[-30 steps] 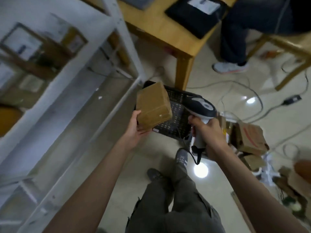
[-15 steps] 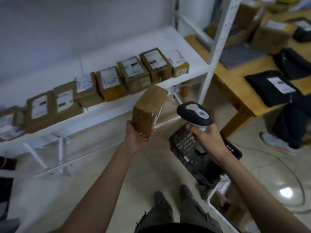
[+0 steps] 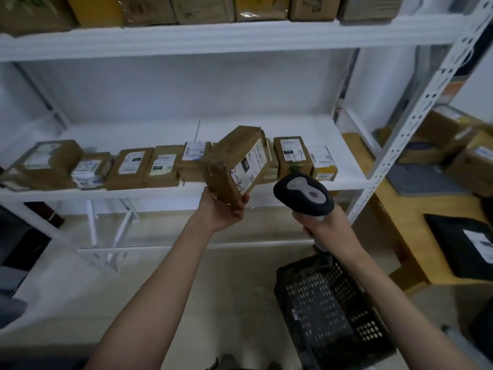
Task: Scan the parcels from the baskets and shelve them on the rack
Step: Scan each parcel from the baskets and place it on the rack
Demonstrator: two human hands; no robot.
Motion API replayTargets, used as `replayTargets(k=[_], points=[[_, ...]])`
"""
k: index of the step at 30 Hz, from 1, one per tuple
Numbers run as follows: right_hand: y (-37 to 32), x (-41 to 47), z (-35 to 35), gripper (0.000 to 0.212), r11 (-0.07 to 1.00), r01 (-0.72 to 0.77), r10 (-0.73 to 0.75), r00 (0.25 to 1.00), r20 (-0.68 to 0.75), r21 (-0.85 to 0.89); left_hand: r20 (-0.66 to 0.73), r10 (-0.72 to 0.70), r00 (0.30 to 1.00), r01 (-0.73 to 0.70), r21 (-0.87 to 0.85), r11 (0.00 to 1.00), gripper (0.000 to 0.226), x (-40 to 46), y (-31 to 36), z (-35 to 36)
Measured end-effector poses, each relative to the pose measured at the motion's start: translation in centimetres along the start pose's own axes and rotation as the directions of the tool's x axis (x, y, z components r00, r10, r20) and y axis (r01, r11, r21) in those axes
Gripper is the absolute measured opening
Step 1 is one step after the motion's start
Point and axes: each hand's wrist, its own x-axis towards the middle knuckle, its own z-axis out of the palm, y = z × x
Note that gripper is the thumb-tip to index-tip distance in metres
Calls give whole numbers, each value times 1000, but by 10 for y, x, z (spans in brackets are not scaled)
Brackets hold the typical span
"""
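Observation:
My left hand [image 3: 223,209] grips the bottom of a brown cardboard parcel [image 3: 234,161], tilted, its white label with handwritten "2-3-1" facing me. It is raised in front of the white rack's middle shelf [image 3: 266,186], where a row of several labelled parcels [image 3: 136,166] lies. My right hand [image 3: 324,225] grips the handle of a dark handheld barcode scanner [image 3: 304,193], just right of the parcel. A black perforated basket [image 3: 328,308] stands on the floor below my right arm.
The top shelf [image 3: 213,38] holds more boxes. A white perforated rack post [image 3: 416,113] rises at the right. Beyond it a wooden table [image 3: 400,217] carries black mailers and cardboard boxes. Dark items sit at the far left by the floor.
My view swung up from the floor and basket to the rack. The parcel rose to shelf height and its labelled face turned toward me; the scanner came up beside it.

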Motion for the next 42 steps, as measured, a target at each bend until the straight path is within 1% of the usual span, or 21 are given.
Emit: replayTargets(k=[4,7,9,11,14,16,18,20,23,25,29,36,42], points=[[1,11,-2,9,1000,-8,8,999,46,-11,33,27,999,-29,63,998,57,-11,10,2],[2,17,-1,11,999,14,-10,997,78,-50,22,42,999,-44,96,994,62,-19,14,-1],[2,20,0,12,999,36,-33,995,98,-36,2,56,998,-56,102,993,62,-22,17,-4],[-1,24,2,10,999,19,-23,994,110,34,-7,79,997,-78,92,993,61,-25,17,-8],[-10,31,12,10,969,-71,41,991,130,236,0,134,991,-134,25,991,64,-27,11,-13],[-20,36,20,14,921,-121,56,982,181,370,8,192,981,-192,-39,981,67,-27,5,-13],[-29,39,25,16,867,-170,64,970,234,468,7,243,970,-241,-105,965,65,-27,-2,-11],[-36,44,30,14,805,-233,83,955,285,545,1,284,959,-280,-160,946,64,-25,-8,-9],[-44,49,35,12,733,-302,85,930,359,609,3,343,939,-334,-219,917,65,-23,-16,-10],[-47,51,37,9,705,-320,76,921,382,633,9,371,929,-358,-244,901,66,-23,-19,-12],[-49,54,38,8,691,-330,64,914,400,644,16,390,921,-373,-263,890,63,-25,-18,-15],[-46,52,38,6,685,-341,68,910,410,644,-5,390,921,-377,-266,887,61,-32,-19,-14],[-41,47,32,4,695,-338,73,911,406,635,-5,386,923,-375,-245,894,67,-37,-23,-10]])
